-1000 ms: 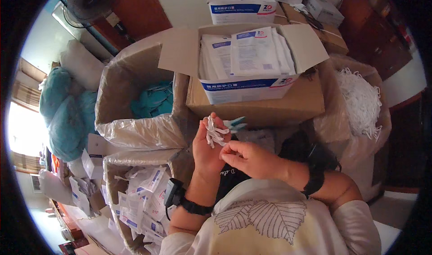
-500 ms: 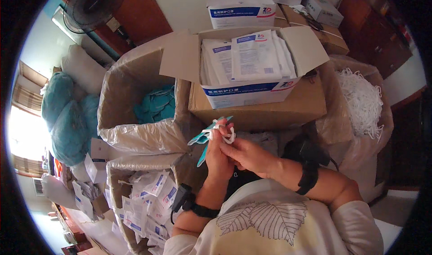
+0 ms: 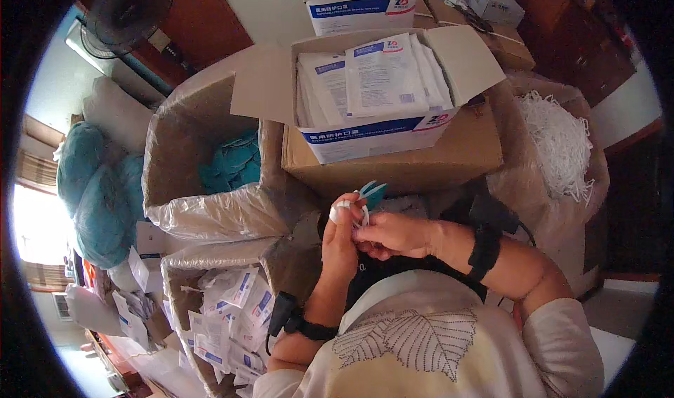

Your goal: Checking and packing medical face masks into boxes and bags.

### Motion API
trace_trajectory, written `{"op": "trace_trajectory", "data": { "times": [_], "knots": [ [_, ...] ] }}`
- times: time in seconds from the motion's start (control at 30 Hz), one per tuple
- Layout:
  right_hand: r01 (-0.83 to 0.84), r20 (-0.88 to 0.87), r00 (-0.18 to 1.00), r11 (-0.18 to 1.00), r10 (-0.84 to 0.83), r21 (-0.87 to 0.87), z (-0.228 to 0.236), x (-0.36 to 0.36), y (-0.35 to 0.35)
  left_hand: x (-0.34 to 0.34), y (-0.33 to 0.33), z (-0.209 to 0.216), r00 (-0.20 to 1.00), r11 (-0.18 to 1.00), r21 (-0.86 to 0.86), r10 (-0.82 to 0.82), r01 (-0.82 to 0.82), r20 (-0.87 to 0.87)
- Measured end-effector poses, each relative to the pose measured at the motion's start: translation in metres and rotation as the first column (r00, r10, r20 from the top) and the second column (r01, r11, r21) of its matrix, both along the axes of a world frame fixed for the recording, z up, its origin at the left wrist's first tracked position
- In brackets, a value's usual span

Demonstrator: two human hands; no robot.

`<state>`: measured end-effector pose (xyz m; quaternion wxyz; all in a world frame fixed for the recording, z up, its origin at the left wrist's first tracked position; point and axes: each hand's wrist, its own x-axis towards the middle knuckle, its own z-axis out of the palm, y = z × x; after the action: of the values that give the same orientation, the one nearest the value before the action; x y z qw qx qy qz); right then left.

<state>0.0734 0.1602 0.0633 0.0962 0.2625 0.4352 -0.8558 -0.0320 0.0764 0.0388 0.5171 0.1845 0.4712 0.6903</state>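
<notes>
Close together in front of my body, my left hand [image 3: 341, 240] and my right hand [image 3: 397, 234] work on a teal face mask [image 3: 374, 193] with white elastic straps [image 3: 343, 206]. The left fingers point upward, closed, with strap wrapped over them. The mask's folded teal edges stick out above and behind the fingertips. My right hand is closed beside the left, pinching at the strap loop; its fingertips are partly hidden. Beyond the hands, a white box [image 3: 382, 144] holds flat white packets [image 3: 385, 78] with blue print.
The white box stands on a brown carton [image 3: 393, 172]. At left, a lined carton [image 3: 203, 215] holds teal mask pieces [image 3: 234, 162]. Below it, another carton [image 3: 217, 259] contains wrapped packets [image 3: 235, 314]. At right, a bag holds white straps [image 3: 558, 149]. Teal bundles [image 3: 105, 201] lie far left.
The teal mask has swung from the left of my fingers to above and behind them. My right hand has shifted slightly right. The whole view has shifted a little.
</notes>
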Motion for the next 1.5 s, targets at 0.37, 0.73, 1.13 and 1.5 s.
{"op": "trace_trajectory", "data": {
  "times": [0.37, 0.73, 1.13, 1.5],
  "knots": [
    [0.034, -0.022, 0.999, 0.999, -0.034, -0.027, 0.012, -0.001, -0.006, 0.001, -0.002, 0.003, 0.984, 0.998, -0.029, -0.041, 0.047, 0.176],
    [0.026, -0.018, 0.999, 0.996, -0.027, -0.086, 0.010, 0.004, -0.021, -0.015, 0.003, 0.003, 0.818, 0.997, 0.018, 0.055, -0.079, 0.573],
    [0.056, -0.023, 0.998, 0.898, -0.051, 0.436, 0.005, 0.020, -0.052, -0.022, 0.001, -0.014, 0.805, 0.942, -0.258, 0.321, -0.216, 0.499],
    [-0.079, 0.067, 0.996, 0.947, 0.061, 0.311, 0.003, 0.069, -0.054, -0.108, 0.012, -0.050, 0.777, 0.884, -0.124, 0.457, -0.451, 0.432]
  ]
}}
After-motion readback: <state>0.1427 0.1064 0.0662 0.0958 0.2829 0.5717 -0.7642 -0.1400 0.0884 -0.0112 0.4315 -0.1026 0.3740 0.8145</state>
